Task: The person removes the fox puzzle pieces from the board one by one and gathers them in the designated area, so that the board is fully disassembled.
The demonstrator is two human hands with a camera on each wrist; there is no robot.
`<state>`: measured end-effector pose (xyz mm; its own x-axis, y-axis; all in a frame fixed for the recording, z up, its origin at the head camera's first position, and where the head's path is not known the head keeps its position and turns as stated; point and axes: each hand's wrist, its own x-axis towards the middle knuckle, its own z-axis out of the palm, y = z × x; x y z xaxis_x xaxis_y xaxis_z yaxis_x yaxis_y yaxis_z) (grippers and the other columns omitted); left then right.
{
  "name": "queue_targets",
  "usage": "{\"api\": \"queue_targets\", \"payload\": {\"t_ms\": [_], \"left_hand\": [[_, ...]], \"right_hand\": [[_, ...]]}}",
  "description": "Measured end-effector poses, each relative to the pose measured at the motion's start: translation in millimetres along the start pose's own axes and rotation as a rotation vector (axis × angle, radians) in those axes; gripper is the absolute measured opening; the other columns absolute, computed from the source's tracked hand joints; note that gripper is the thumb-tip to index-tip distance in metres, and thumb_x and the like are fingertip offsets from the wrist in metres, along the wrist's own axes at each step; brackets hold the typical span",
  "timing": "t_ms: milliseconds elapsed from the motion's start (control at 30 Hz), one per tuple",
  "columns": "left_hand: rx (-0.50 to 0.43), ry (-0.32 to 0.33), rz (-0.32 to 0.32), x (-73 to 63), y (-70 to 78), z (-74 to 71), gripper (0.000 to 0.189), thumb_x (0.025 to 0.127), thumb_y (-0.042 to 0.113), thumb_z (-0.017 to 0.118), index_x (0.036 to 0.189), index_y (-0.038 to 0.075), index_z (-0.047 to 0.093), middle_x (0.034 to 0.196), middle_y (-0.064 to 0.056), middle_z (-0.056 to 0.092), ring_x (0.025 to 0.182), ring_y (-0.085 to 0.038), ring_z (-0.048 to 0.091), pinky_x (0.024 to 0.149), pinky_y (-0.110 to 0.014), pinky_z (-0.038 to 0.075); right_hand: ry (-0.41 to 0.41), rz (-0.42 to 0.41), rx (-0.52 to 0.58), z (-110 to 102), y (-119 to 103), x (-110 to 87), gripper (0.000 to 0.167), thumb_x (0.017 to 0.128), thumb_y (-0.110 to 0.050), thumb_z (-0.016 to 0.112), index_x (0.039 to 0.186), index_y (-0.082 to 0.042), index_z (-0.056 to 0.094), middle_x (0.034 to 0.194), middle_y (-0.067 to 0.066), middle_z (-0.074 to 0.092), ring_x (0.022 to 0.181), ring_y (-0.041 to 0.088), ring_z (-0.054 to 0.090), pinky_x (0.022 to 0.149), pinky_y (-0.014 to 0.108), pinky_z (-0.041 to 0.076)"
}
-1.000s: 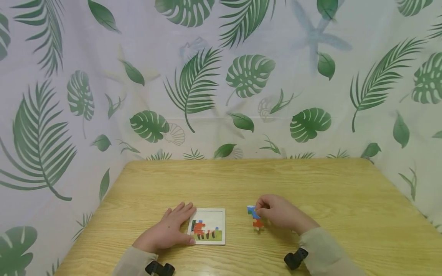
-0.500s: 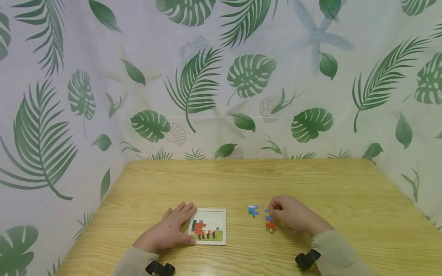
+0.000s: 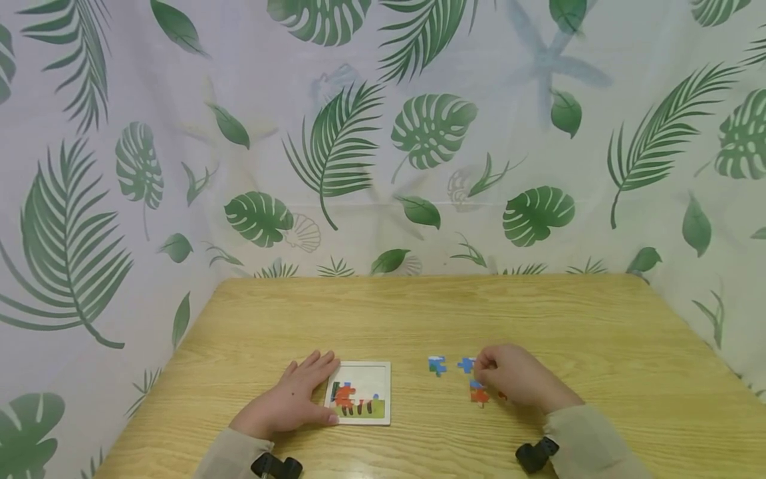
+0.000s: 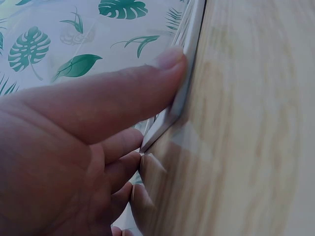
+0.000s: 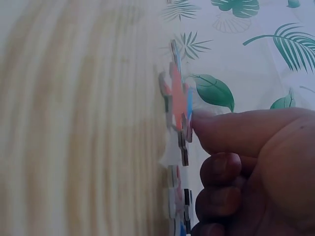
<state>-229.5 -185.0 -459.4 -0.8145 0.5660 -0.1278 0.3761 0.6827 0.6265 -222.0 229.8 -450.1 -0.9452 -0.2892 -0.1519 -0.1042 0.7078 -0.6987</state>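
Note:
In the head view my left hand (image 3: pixel 294 399) lies spread along the left side of a small white-framed jigsaw tray (image 3: pixel 387 399). Its straight fingers touch the upper left corner and the thumb rests at the lower left. The fitted pieces (image 3: pixel 344 396) inside show red, green and dark stripes. My right hand (image 3: pixel 514 376) pinches a red and blue puzzle piece (image 3: pixel 479 396) between thumb and fingers, low over the table; the index fingertip is mostly hidden. In the right wrist view the thumb meets the red piece (image 5: pixel 178 98) at its edge.
A blue and green piece (image 3: pixel 437 365) lies on the wooden table (image 3: pixel 383 319) right of the tray. Another blue piece (image 3: pixel 465 364) lies just left of the right hand. Several more pieces (image 5: pixel 179 196) sit under that hand. Leaf-print curtains (image 3: pixel 335 133) surround the table's far sides.
My right hand has moved rightward, with the red and blue piece travelling along. The two blue pieces on the table have come clear of the hand. The left hand and tray have stayed put.

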Motion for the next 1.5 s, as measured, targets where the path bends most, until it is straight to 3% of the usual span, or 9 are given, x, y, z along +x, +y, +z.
{"api": "queue_targets", "payload": {"t_ms": [333, 733, 967, 1133, 1333, 1500], "left_hand": [[-0.003, 0.005, 0.002, -1.1, -1.2, 0.2, 0.098, 0.082, 0.041, 0.083, 0.158, 0.004, 0.033, 0.166, -0.014, 0.023, 0.154, -0.037, 0.007, 0.119, -0.063, -0.003], [-0.009, -0.005, -0.001, -1.3, -3.4, 0.1, 0.098, 0.083, 0.041, 0.082, 0.159, 0.005, 0.032, 0.166, -0.012, 0.021, 0.154, -0.036, 0.006, 0.119, -0.062, -0.004], [-0.008, -0.008, 0.005, -1.6, -2.2, -0.1, 0.098, 0.083, 0.040, 0.082, 0.159, 0.004, 0.032, 0.166, -0.014, 0.021, 0.154, -0.036, 0.006, 0.119, -0.063, -0.003], [-0.010, -0.011, 0.004, -1.6, -1.5, -0.4, 0.098, 0.084, 0.040, 0.082, 0.159, 0.003, 0.031, 0.166, -0.014, 0.021, 0.154, -0.036, 0.006, 0.118, -0.063, -0.003], [-0.004, -0.010, 0.005, -0.7, -0.8, -0.8, 0.098, 0.084, 0.041, 0.081, 0.159, 0.002, 0.030, 0.166, -0.014, 0.021, 0.154, -0.036, 0.006, 0.119, -0.063, -0.003], [-0.010, -0.008, 0.005, -0.2, -0.8, 0.0, 0.099, 0.083, 0.040, 0.082, 0.159, 0.002, 0.031, 0.166, -0.014, 0.021, 0.154, -0.036, 0.006, 0.119, -0.063, -0.004]], "right_hand": [[0.013, -0.003, -0.055, 6, 1, 2.6, 0.012, 0.098, -0.013, 0.064, 0.086, -0.013, 0.067, 0.064, 0.000, 0.058, 0.052, 0.014, 0.048, 0.058, 0.033, 0.045], [0.069, 0.007, -0.145, 11, -4, 2.7, 0.009, 0.097, -0.015, 0.068, 0.088, -0.016, 0.070, 0.077, -0.008, 0.064, 0.066, 0.013, 0.054, 0.068, 0.036, 0.049], [0.087, -0.013, -0.174, 13, -4, 2.5, 0.009, 0.095, -0.016, 0.069, 0.087, -0.018, 0.070, 0.076, -0.010, 0.063, 0.070, 0.012, 0.055, 0.072, 0.037, 0.051], [0.085, -0.009, -0.155, 13, -2, 2.9, 0.008, 0.096, -0.017, 0.069, 0.088, -0.018, 0.070, 0.076, -0.009, 0.063, 0.069, 0.012, 0.055, 0.070, 0.036, 0.050], [0.087, 0.048, -0.050, 10, -4, 3.1, 0.006, 0.098, -0.017, 0.065, 0.093, -0.016, 0.069, 0.071, -0.001, 0.062, 0.052, 0.016, 0.051, 0.058, 0.035, 0.047], [0.102, 0.030, -0.021, 8, -8, 1.7, 0.006, 0.099, -0.019, 0.065, 0.096, -0.015, 0.070, 0.072, 0.000, 0.062, 0.048, 0.015, 0.048, 0.053, 0.034, 0.046]]}}
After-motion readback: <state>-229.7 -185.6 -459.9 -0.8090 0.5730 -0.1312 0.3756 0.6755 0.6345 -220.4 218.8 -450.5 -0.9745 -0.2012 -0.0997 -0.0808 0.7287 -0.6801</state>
